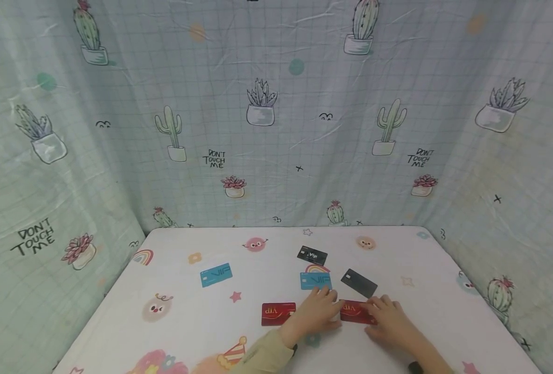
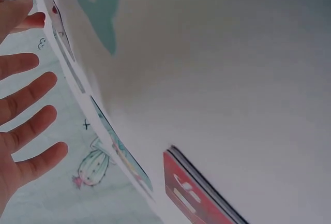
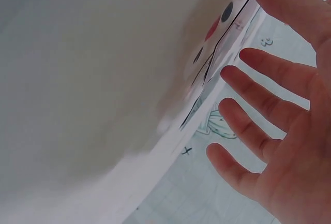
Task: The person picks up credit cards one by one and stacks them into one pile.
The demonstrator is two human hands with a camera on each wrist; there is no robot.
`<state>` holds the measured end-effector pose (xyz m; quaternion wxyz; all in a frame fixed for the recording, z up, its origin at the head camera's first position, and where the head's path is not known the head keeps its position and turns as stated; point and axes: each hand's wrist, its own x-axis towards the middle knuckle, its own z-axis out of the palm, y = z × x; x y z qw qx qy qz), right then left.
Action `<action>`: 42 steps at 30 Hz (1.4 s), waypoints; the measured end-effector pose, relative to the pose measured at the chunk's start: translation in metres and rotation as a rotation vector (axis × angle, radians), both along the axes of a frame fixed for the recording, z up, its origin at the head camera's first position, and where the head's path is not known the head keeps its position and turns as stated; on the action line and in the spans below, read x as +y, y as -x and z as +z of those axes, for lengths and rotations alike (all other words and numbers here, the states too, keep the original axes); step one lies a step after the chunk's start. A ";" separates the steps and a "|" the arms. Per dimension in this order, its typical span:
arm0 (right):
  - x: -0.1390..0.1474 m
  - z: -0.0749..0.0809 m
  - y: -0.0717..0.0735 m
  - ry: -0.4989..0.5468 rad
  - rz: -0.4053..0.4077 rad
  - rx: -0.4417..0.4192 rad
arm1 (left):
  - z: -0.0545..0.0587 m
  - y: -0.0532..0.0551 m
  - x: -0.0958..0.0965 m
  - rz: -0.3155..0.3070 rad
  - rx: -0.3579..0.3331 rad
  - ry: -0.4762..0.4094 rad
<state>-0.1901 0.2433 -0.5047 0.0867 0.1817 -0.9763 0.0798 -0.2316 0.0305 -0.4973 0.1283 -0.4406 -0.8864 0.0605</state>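
A red VIP card (image 1: 351, 311) lies flat on the table between the two hands. My right hand (image 1: 392, 323) has its fingertips over that card's right end. In the right wrist view, the fingers (image 3: 258, 105) are spread and hold nothing. My left hand (image 1: 317, 311) is at the card's left edge, just below a blue VIP card (image 1: 316, 281); I cannot tell whether it touches the red one. Spread, empty fingers (image 2: 31, 120) also show in the left wrist view, with a red card (image 2: 191, 193) on dark layers at the bottom. Another red VIP card (image 1: 277, 314) lies left of the left hand.
A second blue card (image 1: 216, 275) lies farther left on the white patterned table (image 1: 201, 322). Behind the hands are a black Vip card (image 1: 312, 255) and a dark grey card (image 1: 359, 283). A cactus-print cloth (image 1: 286, 145) hangs around the back and sides.
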 end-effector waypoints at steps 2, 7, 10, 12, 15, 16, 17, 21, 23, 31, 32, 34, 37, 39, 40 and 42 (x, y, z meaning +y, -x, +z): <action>0.001 0.001 0.002 0.002 -0.014 -0.019 | 0.000 0.002 0.003 -0.002 -0.014 -0.001; 0.004 0.003 0.007 -0.016 0.002 -0.035 | 0.000 0.006 0.011 0.002 0.001 0.007; 0.007 0.003 0.009 -0.022 0.031 -0.043 | -0.001 0.008 0.016 0.014 0.015 0.022; 0.009 0.003 0.011 -0.020 0.042 -0.054 | -0.003 0.009 0.018 0.022 0.012 0.034; 0.011 0.004 0.012 -0.005 0.048 -0.070 | -0.005 0.012 0.023 0.026 0.012 0.050; 0.011 0.004 0.012 -0.004 0.050 -0.071 | -0.006 0.012 0.024 0.026 0.010 0.053; 0.012 0.003 0.013 -0.001 0.052 -0.071 | -0.006 0.013 0.026 0.026 0.010 0.058; 0.014 0.002 0.013 -0.007 0.055 -0.072 | -0.005 0.014 0.029 0.031 -0.012 0.065; 0.015 0.001 0.013 -0.007 0.054 -0.076 | -0.004 0.014 0.029 0.037 -0.023 0.069; 0.016 -0.001 0.015 0.007 0.042 -0.114 | -0.006 0.013 0.031 0.024 -0.012 0.106; 0.016 -0.001 0.015 0.007 0.039 -0.116 | -0.007 0.013 0.031 0.018 -0.009 0.110; 0.016 -0.001 0.015 0.006 0.039 -0.112 | -0.012 0.016 0.031 -0.001 0.000 0.100; 0.015 -0.001 0.015 0.001 0.034 -0.111 | -0.011 0.015 0.030 -0.007 -0.004 0.098; 0.015 0.000 0.015 0.002 0.035 -0.114 | -0.011 0.015 0.030 -0.008 0.000 0.091; 0.015 0.000 0.015 0.003 0.033 -0.118 | -0.005 0.012 0.029 -0.003 -0.008 0.096; 0.014 0.000 0.015 0.003 0.039 -0.118 | -0.005 0.012 0.029 -0.003 -0.005 0.096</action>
